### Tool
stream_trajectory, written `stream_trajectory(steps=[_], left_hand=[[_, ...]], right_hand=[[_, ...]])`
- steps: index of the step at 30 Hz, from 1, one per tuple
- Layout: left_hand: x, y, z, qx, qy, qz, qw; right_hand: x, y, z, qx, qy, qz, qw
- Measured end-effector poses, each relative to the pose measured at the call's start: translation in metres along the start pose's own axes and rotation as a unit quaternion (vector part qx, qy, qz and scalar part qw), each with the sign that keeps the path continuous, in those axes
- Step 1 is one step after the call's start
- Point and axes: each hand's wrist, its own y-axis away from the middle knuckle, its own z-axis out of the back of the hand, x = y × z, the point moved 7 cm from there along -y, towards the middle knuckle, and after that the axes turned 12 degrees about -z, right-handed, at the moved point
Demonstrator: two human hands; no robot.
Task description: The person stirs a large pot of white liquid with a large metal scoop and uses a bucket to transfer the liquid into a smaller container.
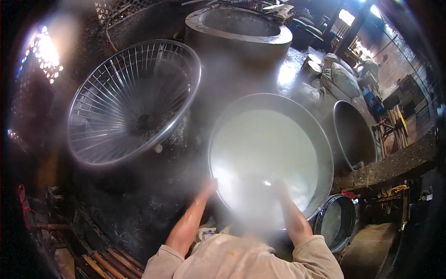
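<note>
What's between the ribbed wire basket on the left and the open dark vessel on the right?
In the head view, the wide round metal pan, holding pale liquid, lies between them.

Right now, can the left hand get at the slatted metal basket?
Probably yes: nothing solid shows between the left hand, beside the pan, and the slatted metal basket, though haze obscures depth.
</note>
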Motion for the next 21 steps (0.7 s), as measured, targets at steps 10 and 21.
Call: stream_trajectory(steps=[10,21], left_hand=[[0.009,0.007,-0.016,-0.078,0.105,0.121,0.984],[0.031,0.013,-0.021,-0.105,0.058,0.173,0.978]], right_hand=[[-0.108,0.078,0.052,0.033,0.005,-0.074,0.997],[-0.130,0.119,0.222,0.077,-0.059,-0.133,0.986]])
